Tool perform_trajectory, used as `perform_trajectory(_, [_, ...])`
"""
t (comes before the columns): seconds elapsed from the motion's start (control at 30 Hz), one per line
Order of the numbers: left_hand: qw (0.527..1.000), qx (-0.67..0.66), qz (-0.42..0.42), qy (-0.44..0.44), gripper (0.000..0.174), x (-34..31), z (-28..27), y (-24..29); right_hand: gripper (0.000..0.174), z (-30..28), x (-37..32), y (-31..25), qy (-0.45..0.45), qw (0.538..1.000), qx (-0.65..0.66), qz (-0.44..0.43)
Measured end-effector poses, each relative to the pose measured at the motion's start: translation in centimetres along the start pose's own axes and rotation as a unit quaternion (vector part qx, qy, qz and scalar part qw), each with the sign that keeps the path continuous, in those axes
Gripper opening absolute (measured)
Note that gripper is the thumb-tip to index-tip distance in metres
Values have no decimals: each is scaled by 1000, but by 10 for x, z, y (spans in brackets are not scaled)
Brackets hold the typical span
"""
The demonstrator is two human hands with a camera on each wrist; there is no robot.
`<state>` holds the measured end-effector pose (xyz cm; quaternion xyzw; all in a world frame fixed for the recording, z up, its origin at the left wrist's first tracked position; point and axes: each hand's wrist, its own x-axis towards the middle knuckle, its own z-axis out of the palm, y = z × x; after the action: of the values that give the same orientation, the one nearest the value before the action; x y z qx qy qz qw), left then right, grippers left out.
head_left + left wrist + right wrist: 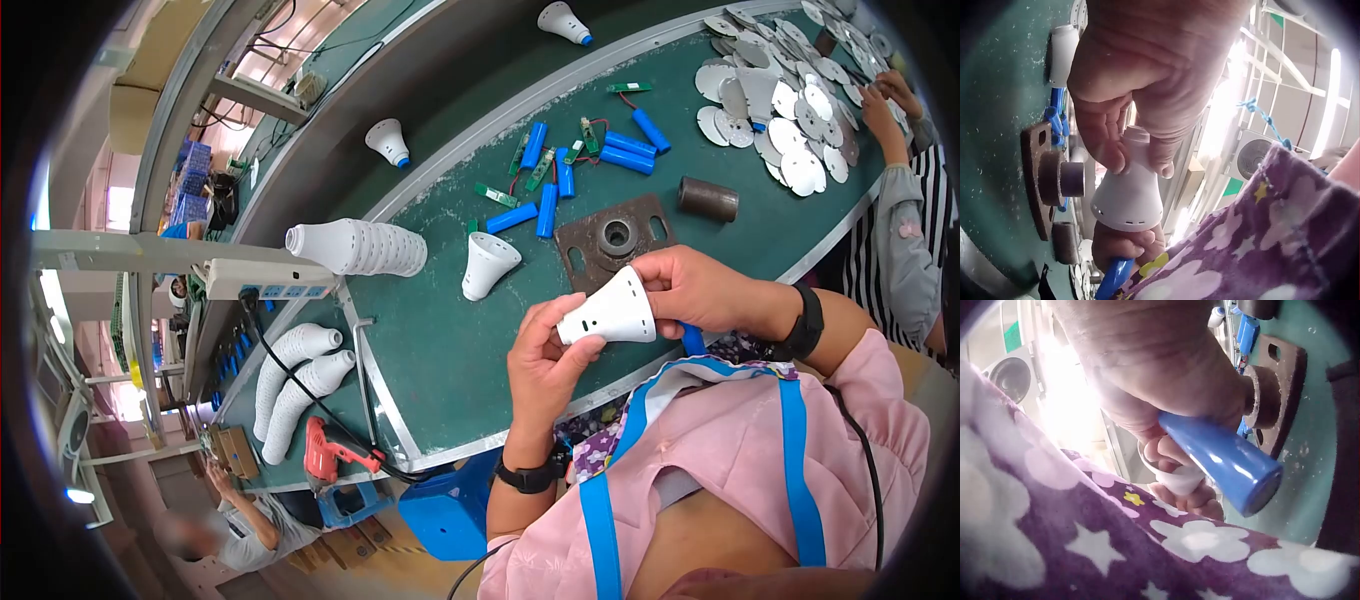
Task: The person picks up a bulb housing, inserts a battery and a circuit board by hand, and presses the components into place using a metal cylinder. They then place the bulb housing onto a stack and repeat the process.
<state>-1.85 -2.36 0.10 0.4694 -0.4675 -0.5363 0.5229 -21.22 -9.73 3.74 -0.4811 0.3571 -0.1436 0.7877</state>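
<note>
Both hands hold a white cone-shaped bulb housing (610,312) above the near edge of the green table (440,350). My left hand (572,328) pinches its narrow neck (1132,140) between thumb and fingers. At the wide, slotted end (1125,209), my right hand (655,290) grips the rim. That hand also clamps a blue cylinder (1222,459) in its curled lower fingers, and the cylinder's end sticks out below the hand (692,338). In the right wrist view the housing (1175,478) is mostly hidden behind the fingers.
A brown metal plate with a round socket (612,238) and a dark metal cylinder (708,198) lie just beyond my hands. Blue cells with circuit boards (560,170), loose and stacked white housings (355,248), silver discs (790,90), another person's hands (885,100) and a power strip (270,280) surround them.
</note>
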Motion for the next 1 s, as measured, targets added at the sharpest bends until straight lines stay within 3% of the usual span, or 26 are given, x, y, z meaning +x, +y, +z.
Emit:
perform_trajectory(0.23, [1000, 1, -1, 6, 37, 1, 3, 1, 19, 1, -1, 5, 8, 999, 40, 1])
perform_trajectory(0.43, [1000, 17, 18, 4, 38, 3, 5, -1, 16, 7, 1, 3, 50, 998, -17, -33])
perform_trajectory(0.73, [1000, -12, -17, -7, 41, 6, 2, 1, 18, -3, 5, 16, 21, 991, 132, 16])
perform_trajectory(1.0, [1000, 9, -2, -12, 39, 9, 3, 3, 20, -1, 4, 8, 36, 999, 10, -11])
